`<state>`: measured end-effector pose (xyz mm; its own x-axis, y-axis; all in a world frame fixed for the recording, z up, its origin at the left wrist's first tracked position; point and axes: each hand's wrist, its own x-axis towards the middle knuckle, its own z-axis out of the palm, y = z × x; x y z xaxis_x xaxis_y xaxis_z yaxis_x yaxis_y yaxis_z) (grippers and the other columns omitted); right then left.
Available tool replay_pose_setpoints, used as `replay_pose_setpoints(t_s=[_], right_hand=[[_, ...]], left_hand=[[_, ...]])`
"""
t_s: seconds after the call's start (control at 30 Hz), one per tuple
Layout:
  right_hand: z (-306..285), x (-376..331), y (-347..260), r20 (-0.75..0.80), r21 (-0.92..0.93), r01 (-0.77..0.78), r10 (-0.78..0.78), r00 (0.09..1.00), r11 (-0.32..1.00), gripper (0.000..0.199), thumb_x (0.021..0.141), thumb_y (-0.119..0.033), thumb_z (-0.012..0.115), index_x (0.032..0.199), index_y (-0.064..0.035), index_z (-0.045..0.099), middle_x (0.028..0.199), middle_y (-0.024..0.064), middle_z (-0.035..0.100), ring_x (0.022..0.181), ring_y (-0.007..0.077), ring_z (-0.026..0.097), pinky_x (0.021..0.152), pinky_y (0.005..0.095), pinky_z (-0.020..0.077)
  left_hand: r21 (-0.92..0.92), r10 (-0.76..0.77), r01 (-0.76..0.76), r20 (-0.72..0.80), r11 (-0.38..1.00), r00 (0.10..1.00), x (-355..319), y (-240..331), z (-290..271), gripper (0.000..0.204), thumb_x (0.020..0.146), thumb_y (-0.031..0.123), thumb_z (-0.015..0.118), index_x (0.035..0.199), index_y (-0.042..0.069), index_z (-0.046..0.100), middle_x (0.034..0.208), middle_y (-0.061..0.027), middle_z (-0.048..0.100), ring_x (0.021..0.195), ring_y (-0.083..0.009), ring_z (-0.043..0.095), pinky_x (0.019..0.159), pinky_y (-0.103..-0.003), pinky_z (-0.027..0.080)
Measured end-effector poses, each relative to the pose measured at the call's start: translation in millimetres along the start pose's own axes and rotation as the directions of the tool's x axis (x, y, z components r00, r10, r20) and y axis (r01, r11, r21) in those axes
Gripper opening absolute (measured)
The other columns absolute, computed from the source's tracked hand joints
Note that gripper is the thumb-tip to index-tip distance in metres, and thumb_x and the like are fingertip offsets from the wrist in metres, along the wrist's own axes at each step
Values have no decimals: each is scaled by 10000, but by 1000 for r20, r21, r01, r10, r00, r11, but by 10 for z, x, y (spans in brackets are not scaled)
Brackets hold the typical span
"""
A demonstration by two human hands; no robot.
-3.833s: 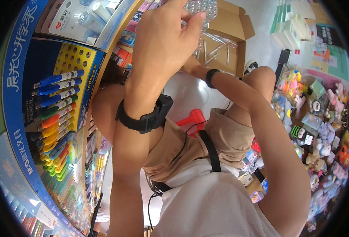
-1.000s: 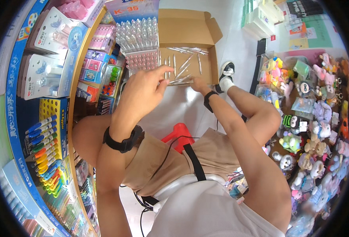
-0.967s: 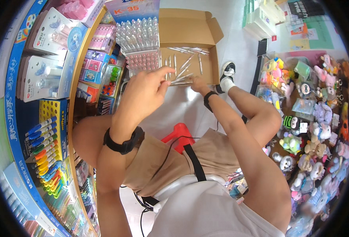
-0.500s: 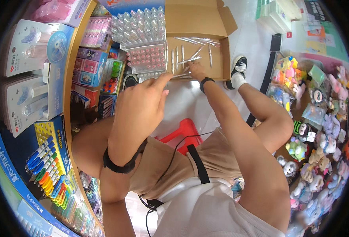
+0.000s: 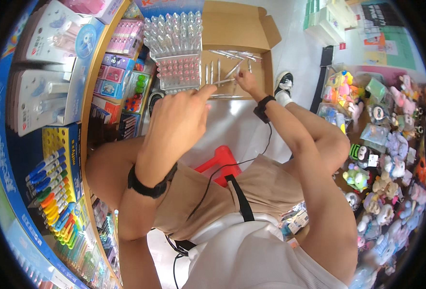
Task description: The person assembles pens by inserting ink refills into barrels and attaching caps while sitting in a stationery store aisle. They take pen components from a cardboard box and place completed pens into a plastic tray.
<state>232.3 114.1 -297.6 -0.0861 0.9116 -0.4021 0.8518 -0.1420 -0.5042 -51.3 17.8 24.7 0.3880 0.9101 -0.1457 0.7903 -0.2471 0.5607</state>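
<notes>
Slim pale pens (image 5: 219, 71) lie scattered in an open cardboard box (image 5: 237, 33) at the far middle. Over the box's near right part, my right hand (image 5: 246, 82) has its fingers drawn together; whatever is between them is too small to make out. My left hand (image 5: 177, 115) hovers palm down just left of the box's near edge. Its index finger stretches towards the pens and its thumb stands apart, while its other fingers are hidden. Beyond it stands a clear display rack (image 5: 174, 60) of pens with transparent tops above a row of pink ones.
Shelves with boxed stationery (image 5: 109, 79) and coloured pens (image 5: 54, 192) rise close on my left. Plush toys (image 5: 386, 168) fill the right side. A red stool (image 5: 222, 161) shows between my legs, and a black cable (image 5: 213, 178) crosses my lap.
My right hand has drawn back from among the pens, and its fingers are now bunched. My left hand stays near the box's edge. The whole view has shifted slightly.
</notes>
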Motion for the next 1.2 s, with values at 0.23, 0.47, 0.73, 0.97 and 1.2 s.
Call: replay_pose_setpoints(t_s=[0.23, 0.47, 0.73, 0.97, 1.2], right_hand=[[-999, -671, -856, 309, 539, -176, 1, 951, 824, 251, 933, -284, 596, 1020, -53, 643, 786, 49, 678, 635, 117, 641, 595, 251, 522], [-1521, -1800, -1615, 347, 668, 96, -422, 837, 738, 209, 921, -210, 643, 1032, -35, 663, 709, -24, 585, 638, 55, 564, 551, 221, 436], [-1579, -2048, -1768, 376, 756, 22, -460, 804, 655, 238, 935, -141, 606, 1135, -12, 612, 762, 13, 650, 677, 49, 556, 593, 214, 421], [-1623, -2070, -1841, 404, 838, -44, -562, 722, 544, 230, 985, -120, 490, 1166, -39, 605, 798, 32, 666, 716, 66, 543, 613, 216, 395], [-1794, -2000, -1889, 406, 831, -109, -459, 790, 546, 237, 950, -89, 533, 1178, -33, 572, 836, 43, 666, 701, 72, 567, 646, 202, 448]], left_hand=[[51, 50, -49, -13, 997, 999, 11, 56, 68, 310, 836, 99, 615, 1146, 93, 600, 882, -198, 657, 790, -385, 624, 669, -467, 494], [-65, 172, -184, -159, 981, 972, -80, 149, 118, 383, 812, 144, 681, 1180, 102, 582, 1026, -136, 616, 854, -370, 616, 698, -448, 496], [-340, 162, -194, -119, 920, 980, 4, 49, 91, 196, 839, 8, 653, 1035, 9, 664, 931, -72, 570, 742, -141, 669, 602, -252, 495], [-649, 24, -63, -68, 758, 997, 99, 43, 65, 185, 884, 15, 616, 1057, -36, 659, 979, -62, 605, 787, -111, 660, 680, -203, 521], [-741, -199, 131, -3, 658, 980, 71, -71, 34, 180, 873, 74, 658, 1031, -11, 677, 852, -82, 701, 765, -98, 661, 628, -194, 494]])
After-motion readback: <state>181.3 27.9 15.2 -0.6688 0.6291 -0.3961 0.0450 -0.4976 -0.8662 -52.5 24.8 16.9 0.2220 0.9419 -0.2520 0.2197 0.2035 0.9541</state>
